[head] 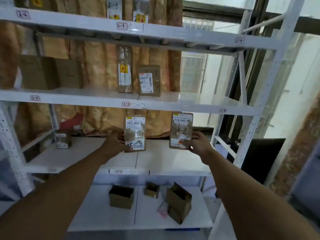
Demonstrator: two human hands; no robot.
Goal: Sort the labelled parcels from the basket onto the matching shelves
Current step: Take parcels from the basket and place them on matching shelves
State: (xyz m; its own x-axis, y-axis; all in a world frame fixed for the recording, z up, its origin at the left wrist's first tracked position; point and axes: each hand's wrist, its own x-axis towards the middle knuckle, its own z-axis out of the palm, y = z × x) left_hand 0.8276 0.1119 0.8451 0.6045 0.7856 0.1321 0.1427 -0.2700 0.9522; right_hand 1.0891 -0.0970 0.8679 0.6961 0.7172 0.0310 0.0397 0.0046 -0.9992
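My left hand [115,141] grips a small brown parcel [135,129] hand-marked 4-3, held upright over the fourth shelf board [72,158]. In my right hand [195,142] is a second brown parcel [181,126] marked 4-2, also upright, a little to the right and above the same board. Both parcels hang just under the shelf edge tagged 3-3 [126,104]. A small tag [118,171] sits on the fourth shelf's front edge below the left parcel. No basket is in view.
White metal racking fills the view. The 3-3 shelf holds a tall parcel [125,70] and a box marked 3-3 [149,80]; a large box [52,71] stands at 3-2. A jar [62,140] sits left on the fourth shelf. Several small boxes [121,196] lie on the lowest shelf.
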